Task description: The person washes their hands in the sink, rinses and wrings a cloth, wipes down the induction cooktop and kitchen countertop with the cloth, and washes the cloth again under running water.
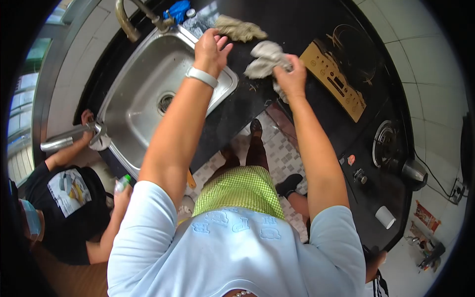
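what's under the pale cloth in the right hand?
Black countertop shows around the pale cloth, gripped by the right hand. Directly beneath is covered; can't tell whether anything else lies there.

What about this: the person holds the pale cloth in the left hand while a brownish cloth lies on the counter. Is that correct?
Not quite: the head view shows the pale cloth in the right hand. The brownish cloth does lie on the counter.

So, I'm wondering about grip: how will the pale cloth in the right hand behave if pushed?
The pale cloth will probably crumple, as it bunches in loose folds beyond the right hand. It looks light, being held in one hand, and seems unlikely to roll, given its uneven outline.
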Demonstrator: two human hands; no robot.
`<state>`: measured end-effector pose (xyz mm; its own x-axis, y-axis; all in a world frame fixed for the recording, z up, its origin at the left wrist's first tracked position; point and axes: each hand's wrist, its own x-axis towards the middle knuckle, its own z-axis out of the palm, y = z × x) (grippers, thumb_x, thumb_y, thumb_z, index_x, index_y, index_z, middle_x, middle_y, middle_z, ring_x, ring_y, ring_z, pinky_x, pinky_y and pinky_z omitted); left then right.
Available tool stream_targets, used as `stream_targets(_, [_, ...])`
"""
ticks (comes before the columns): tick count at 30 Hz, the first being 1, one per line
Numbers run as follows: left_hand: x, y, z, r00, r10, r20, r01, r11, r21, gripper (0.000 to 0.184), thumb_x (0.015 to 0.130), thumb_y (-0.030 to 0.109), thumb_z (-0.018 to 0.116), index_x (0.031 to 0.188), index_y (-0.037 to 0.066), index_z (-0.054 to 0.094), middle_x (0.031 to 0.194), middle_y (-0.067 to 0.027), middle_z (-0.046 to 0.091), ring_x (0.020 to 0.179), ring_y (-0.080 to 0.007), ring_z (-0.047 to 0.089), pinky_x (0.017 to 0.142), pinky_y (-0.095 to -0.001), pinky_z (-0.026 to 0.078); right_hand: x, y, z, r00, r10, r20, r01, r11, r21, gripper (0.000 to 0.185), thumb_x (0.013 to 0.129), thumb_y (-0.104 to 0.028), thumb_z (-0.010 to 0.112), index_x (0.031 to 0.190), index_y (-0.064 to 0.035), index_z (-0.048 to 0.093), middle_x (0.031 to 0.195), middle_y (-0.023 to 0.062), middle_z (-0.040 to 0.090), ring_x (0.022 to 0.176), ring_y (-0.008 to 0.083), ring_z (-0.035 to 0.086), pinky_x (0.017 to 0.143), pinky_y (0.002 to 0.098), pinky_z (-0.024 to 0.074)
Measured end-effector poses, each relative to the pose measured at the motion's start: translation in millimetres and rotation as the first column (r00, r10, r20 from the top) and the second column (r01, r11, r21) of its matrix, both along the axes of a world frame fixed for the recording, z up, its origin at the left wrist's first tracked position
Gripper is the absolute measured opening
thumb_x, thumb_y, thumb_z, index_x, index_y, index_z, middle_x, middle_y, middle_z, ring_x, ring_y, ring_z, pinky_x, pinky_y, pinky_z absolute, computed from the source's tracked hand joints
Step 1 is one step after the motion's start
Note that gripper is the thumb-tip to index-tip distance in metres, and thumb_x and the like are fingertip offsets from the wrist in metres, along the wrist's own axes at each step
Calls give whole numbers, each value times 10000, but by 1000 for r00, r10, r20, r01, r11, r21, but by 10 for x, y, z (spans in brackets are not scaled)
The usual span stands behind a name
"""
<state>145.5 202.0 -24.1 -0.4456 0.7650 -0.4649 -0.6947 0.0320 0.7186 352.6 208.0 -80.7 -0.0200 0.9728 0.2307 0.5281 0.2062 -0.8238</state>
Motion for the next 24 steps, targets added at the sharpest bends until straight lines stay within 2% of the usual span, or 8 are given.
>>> stream_targets(2, [328,-336,-152,972,9,235,-28,996,81,312,912,143,350,1149,-58,379,1099,-214,491,979,-309,536,845,-405,488,121,12,38,978,-97,184,82,993,87,370,615,-161,629,981,-115,606,957,104,526,940,307,503,821,375,430])
stream_targets(4, [861,-935,-198,900,-106,423,93,994,51,225,902,136,370,1019,-23,479,902,-150,583,816,-252,601,764,-355,524,135,-25,49,950,-71,304,50,996,77,431,647,-154,609,1076,-134,577,1064,96,506,982,304,484,838,388,425])
stream_targets(6, [1304,-1447,-496,789,-261,556,345,937,-50,212,882,138,400,980,-19,504,877,-131,592,804,-222,610,715,-324,541,39,-30,-7,816,30,578,-90,993,75,443,689,-146,570,1132,-151,554,1180,67,466,1009,304,468,849,398,422])
stream_targets(8, [1519,-1676,-712,678,-94,729,434,852,-293,268,893,145,382,1031,-58,489,919,-169,594,840,-262,617,770,-345,540,-44,42,-96,821,23,571,-101,989,105,409,703,-135,540,1110,-156,576,1192,22,488,1002,309,471,840,405,431])
stream_targets(12, [1486,-1683,-1376,537,77,840,151,971,-186,361,923,142,310,1163,-100,428,1125,-243,535,1057,-341,537,896,-393,475,-142,113,-137,864,215,456,-304,944,131,356,670,-150,560,1015,-195,632,1101,-34,559,970,293,478,818,396,440])
stream_targets(17, [1459,-1508,-1554,287,67,955,-154,988,-23,372,919,180,328,1182,-52,452,1214,-207,493,1149,-338,464,995,-449,368,23,-274,-61,739,524,424,-591,806,31,334,637,-131,561,945,-226,648,1029,-34,587,859,255,481,781,341,452])
stream_targets(20, [1562,-1524,-1586,446,157,881,-289,957,-24,329,897,192,390,1152,21,506,1237,-151,496,1120,-280,496,959,-418,402,128,-638,-46,708,585,396,-627,778,-27,320,615,-127,604,915,-228,649,1042,-49,574,908,239,476,778,342,434])
stream_targets(24, [1476,-1701,-2030,226,-104,969,-245,956,160,425,920,341,330,1272,108,381,1310,-111,400,1216,-243,371,1044,-389,274,244,-1062,-69,731,643,229,-645,760,-79,304,606,-93,600,876,-221,656,1002,-49,583,894,240,473,809,335,430])
